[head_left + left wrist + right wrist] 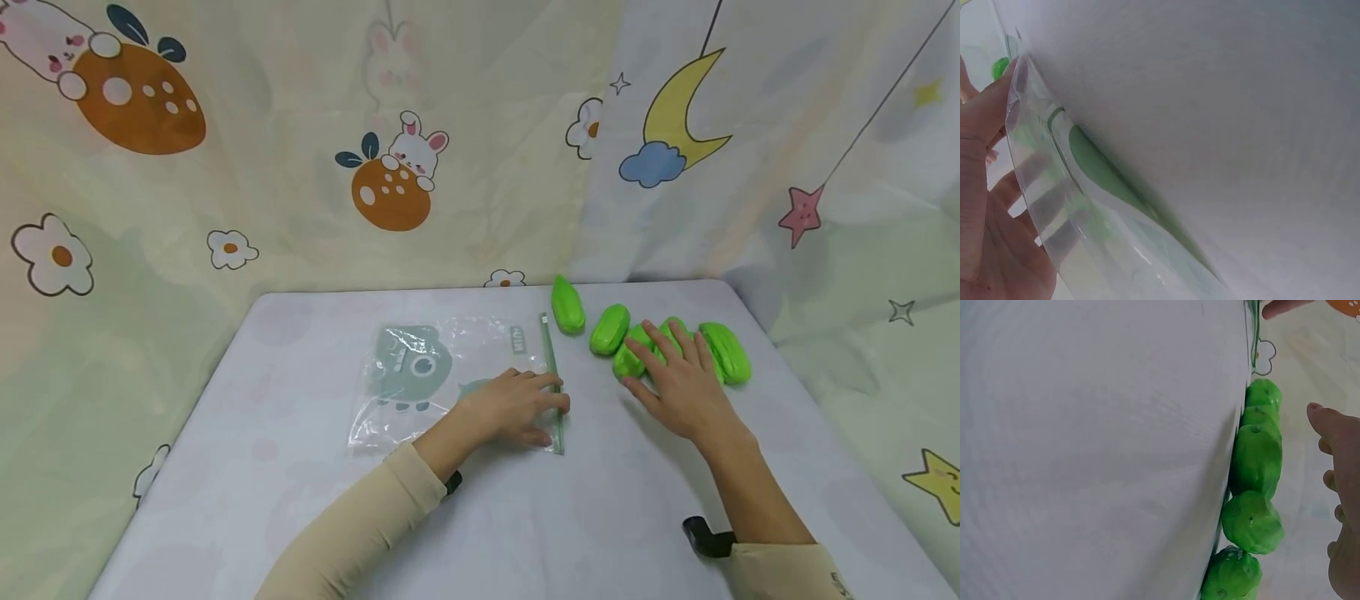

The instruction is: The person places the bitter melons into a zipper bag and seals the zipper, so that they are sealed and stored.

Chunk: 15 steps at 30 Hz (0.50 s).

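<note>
A clear zip bag (pixel 487 350) with a green monster print and a green zip strip (pixel 551 350) lies flat on the table. My left hand (pixel 513 407) holds it at the zip edge, fingers bent over the strip. In the left wrist view, the thumb (pixel 988 103) is at the bag's edge and the other fingers show through the lifted plastic. Several glossy, bright green, oblong vegetable-like pieces (pixel 609 329) lie right of the bag. Over them my right hand (pixel 684 387) spreads its fingers, partly hiding some; in the right wrist view it stays apart from the green pieces (pixel 1257 462).
The table (pixel 300 500) has a pale cloth and rounded far corners. Behind and beside it hangs a printed curtain (pixel 480 208). One green piece (pixel 567 306) lies by the table's far edge, close to the zip strip. A black wrist strap (pixel 708 537) is on the right forearm.
</note>
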Available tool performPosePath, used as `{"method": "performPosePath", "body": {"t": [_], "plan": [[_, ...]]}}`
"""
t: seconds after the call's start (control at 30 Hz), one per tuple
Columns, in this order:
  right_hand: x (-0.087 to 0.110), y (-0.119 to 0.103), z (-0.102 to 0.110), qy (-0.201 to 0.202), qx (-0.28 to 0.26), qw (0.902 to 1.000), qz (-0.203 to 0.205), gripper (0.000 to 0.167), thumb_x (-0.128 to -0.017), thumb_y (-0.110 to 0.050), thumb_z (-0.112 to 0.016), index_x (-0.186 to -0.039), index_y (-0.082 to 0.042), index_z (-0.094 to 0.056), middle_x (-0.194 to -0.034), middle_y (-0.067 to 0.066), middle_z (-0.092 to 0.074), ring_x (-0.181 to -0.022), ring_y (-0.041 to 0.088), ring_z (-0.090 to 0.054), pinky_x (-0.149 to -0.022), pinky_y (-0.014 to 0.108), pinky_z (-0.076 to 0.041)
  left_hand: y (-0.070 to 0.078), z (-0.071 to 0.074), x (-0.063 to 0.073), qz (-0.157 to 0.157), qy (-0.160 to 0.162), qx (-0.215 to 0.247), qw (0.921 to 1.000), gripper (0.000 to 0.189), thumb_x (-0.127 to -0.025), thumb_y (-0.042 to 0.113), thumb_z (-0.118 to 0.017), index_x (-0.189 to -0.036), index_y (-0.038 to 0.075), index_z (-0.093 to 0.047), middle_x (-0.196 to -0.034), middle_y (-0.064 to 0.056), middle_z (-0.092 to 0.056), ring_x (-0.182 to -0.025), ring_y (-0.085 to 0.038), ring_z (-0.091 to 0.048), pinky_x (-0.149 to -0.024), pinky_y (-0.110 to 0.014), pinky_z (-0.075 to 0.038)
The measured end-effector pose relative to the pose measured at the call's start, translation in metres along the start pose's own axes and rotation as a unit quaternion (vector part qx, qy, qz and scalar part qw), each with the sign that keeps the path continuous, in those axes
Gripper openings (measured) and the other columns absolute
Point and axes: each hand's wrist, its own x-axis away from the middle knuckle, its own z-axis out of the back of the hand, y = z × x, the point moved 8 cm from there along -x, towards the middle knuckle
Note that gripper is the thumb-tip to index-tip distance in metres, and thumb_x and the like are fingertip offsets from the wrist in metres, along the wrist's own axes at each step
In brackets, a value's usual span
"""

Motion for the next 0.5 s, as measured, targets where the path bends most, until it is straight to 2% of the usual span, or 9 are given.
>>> {"method": "performPosePath", "body": {"t": [0.1,0.23,0.3,0.5], "plan": [[0.0003,-0.0002,-0.001,-0.004,-0.001,1.0,-0.001,0.059,-0.097,-0.038,-0.069,-0.149,-0.017,-0.049,-0.16,0.02,-0.037,-0.148,0.052,-0.022,-0.117,0.074,-0.014,0.0008,0.0002,-0.001,-0.004,-0.003,0.008,1.0,0.05,-0.091,0.058,-0.071,-0.133,0.036,-0.054,-0.151,0.004,-0.045,-0.124,-0.018,-0.058,-0.101,-0.039,-0.048],[0.0006,-0.0004,-0.0012,-0.006,0.0,1.0,-0.003,0.059,-0.097,-0.038,-0.069,-0.149,-0.016,-0.049,-0.16,0.02,-0.037,-0.148,0.052,-0.022,-0.117,0.073,-0.013,0.0014,0.0001,-0.0014,-0.003,-0.003,0.017,0.9998,0.043,-0.09,0.057,-0.074,-0.121,0.033,-0.057,-0.147,0.005,-0.047,-0.114,-0.015,-0.059,-0.093,-0.034,-0.049],[0.0006,-0.001,-0.0007,-0.006,0.001,1.0,-0.002,0.059,-0.097,-0.038,-0.069,-0.148,-0.016,-0.05,-0.16,0.02,-0.037,-0.148,0.053,-0.023,-0.117,0.073,-0.014,0.001,-0.0006,-0.0007,0.004,-0.007,0.017,0.9998,0.041,-0.089,0.058,-0.074,-0.118,0.033,-0.058,-0.149,0.004,-0.045,-0.114,-0.016,-0.059,-0.092,-0.034,-0.049],[-0.0003,-0.0027,0.0005,-0.005,0.001,1.0,0.002,0.059,-0.097,-0.037,-0.07,-0.148,-0.016,-0.05,-0.16,0.021,-0.037,-0.147,0.054,-0.024,-0.116,0.074,-0.015,-0.0031,-0.0015,0.003,0.043,-0.023,0.016,0.9987,0.043,-0.093,0.059,-0.068,-0.131,0.039,-0.06,-0.156,-0.001,-0.033,-0.125,-0.02,-0.052,-0.1,-0.039,-0.048]]}}
